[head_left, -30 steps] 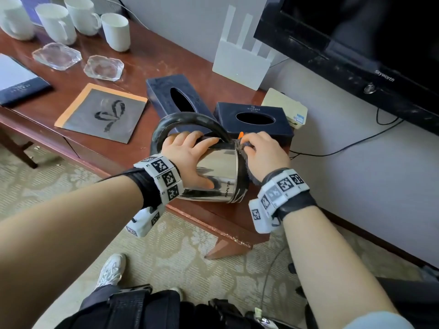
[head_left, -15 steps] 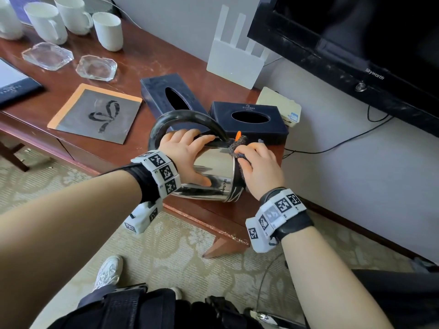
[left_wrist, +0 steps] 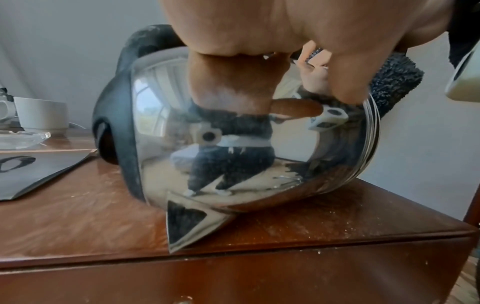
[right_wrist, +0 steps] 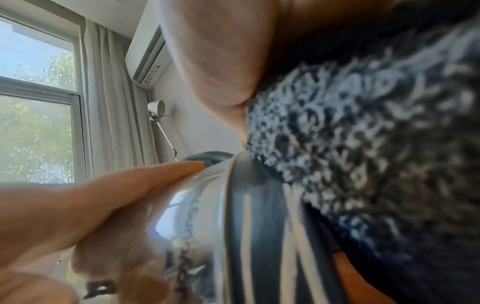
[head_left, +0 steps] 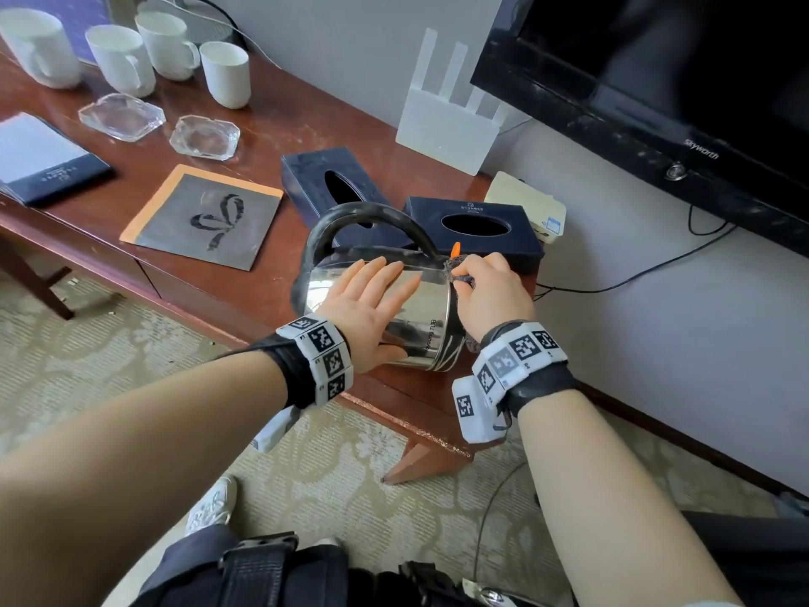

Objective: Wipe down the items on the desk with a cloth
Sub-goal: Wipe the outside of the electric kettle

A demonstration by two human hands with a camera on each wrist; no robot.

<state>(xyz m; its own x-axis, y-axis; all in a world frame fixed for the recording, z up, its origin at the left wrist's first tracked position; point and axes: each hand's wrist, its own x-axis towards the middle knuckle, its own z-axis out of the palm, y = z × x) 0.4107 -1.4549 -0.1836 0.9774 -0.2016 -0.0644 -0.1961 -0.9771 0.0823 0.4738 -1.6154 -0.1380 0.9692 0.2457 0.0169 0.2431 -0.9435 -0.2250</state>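
Since the earlier frames the left hand (head_left: 367, 312) has flattened, fingers straight, on the shiny steel kettle (head_left: 420, 317), which lies on its side at centre frame on the reddish wooden desk (head_left: 271, 124), base toward the right. The right hand (head_left: 490, 295) clutches a dark fuzzy cloth (head_left: 459, 273) against that base.

Left wrist: spout (left_wrist: 187, 224) points down onto the desk.

Right wrist: window (right_wrist: 36, 98) at left.
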